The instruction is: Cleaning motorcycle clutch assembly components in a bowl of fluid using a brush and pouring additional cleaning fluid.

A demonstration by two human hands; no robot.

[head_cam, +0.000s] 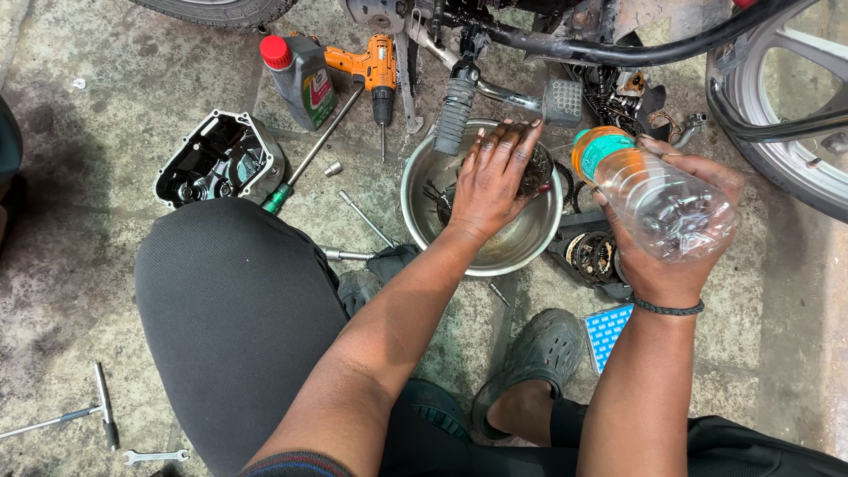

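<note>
My left hand [491,177] grips a round dark metal part [535,168] over a steel bowl [521,247] on the concrete floor. My right hand [671,238] holds a clear plastic bottle [658,190] with an orange neck, tilted on its side with its mouth towards that part. More small parts and tools lie inside the bowl, mostly hidden under my left hand.
A motorcycle frame [565,44], footpeg [455,115] and rear wheel [795,115] stand just behind the bowl. An engine cover [221,159], grey oil bottle [305,78], orange drill [375,71], green-handled screwdriver [305,163], clutch plates [592,256], T-wrench [102,406] and spanner [155,457] lie around.
</note>
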